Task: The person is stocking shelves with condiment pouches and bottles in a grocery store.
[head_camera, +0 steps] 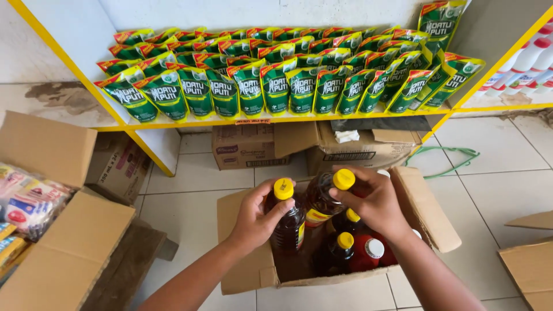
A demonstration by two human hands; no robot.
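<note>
Presently, both hands work over the open cardboard box on the tiled floor, which serves as the reference for all positions below.

Left hand: fingers closed around the neck and shoulder of a dark bottle with a yellow cap. The bottle stands near upright, long axis vertical, cap uppermost, at the box's left inner side and raised partly above its rim.

Right hand: fingers wrapped over the shoulder of a second amber bottle, thumb close under its yellow cap. This bottle tilts, its cap leaning toward the far left of the box, its base pointing down into the box centre. It lies just beside the left-hand bottle; whether the two touch cannot be told.

Inside the box, below the right hand, further yellow-capped bottles and a red bottle with a white cap stand upright, caps up, near the right wrist and well apart from the left hand.

Beyond the box, a yellow-edged shelf carries rows of green pouches. Left of the box sits another open carton holding packets.
</note>
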